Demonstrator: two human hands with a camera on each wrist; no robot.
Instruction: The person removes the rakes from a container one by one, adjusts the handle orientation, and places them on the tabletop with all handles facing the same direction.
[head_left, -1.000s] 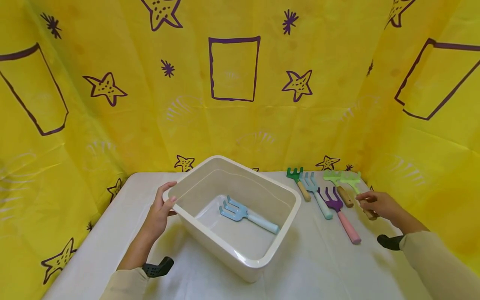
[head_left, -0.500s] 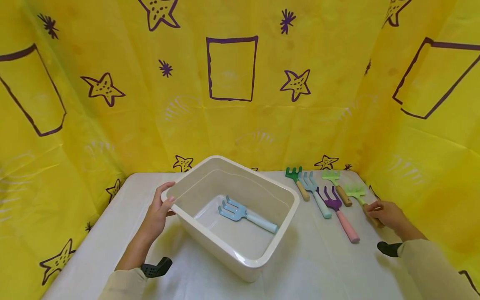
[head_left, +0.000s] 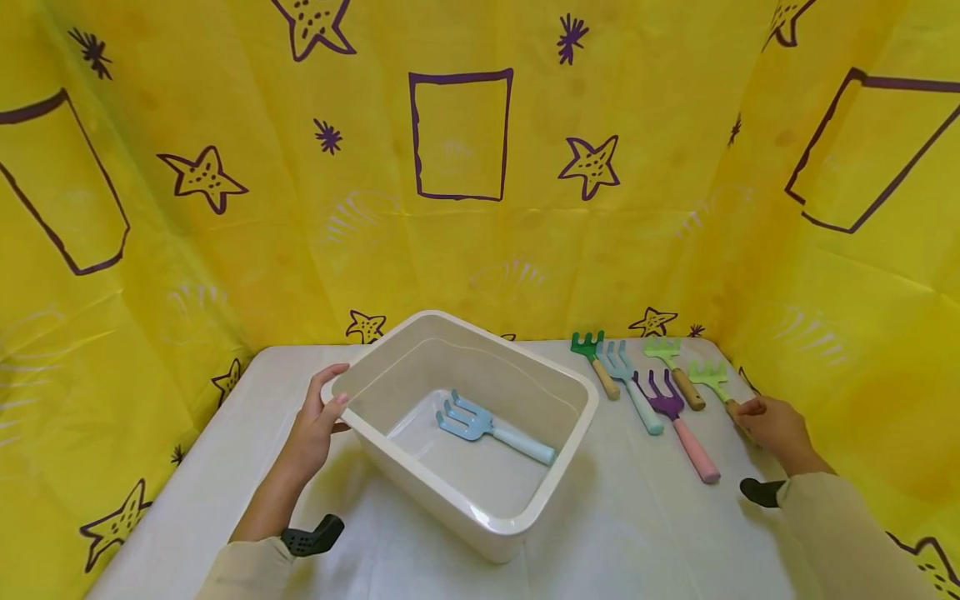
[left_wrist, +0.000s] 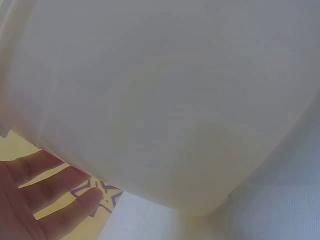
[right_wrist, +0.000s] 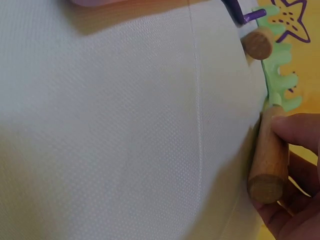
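Note:
My left hand (head_left: 309, 433) grips the left corner of a cream plastic bin (head_left: 420, 479), thumb over the rim; several fingers (left_wrist: 65, 200) show beside its wall in the left wrist view. Inside the bin lies a light blue hand rake (head_left: 472, 421). At the table's right edge, my right hand (head_left: 776, 429) pinches the wooden handle (right_wrist: 270, 150) of a light green hand rake (head_left: 708, 377), which lies on or just above the cloth. Left of it are another light green rake (head_left: 678, 375) and a purple rake with a pink handle (head_left: 686, 433).
A pale blue rake (head_left: 633, 392) and a dark green rake (head_left: 598, 371) with a wooden handle lie farther left in the group. White cloth (head_left: 637, 533) covers the table. Yellow patterned curtains (head_left: 465, 267) enclose its back and sides.
My right hand has shifted right and slightly nearer with the light green rake, leaving its head apart from the other light green one. The left hand and bin stay in place.

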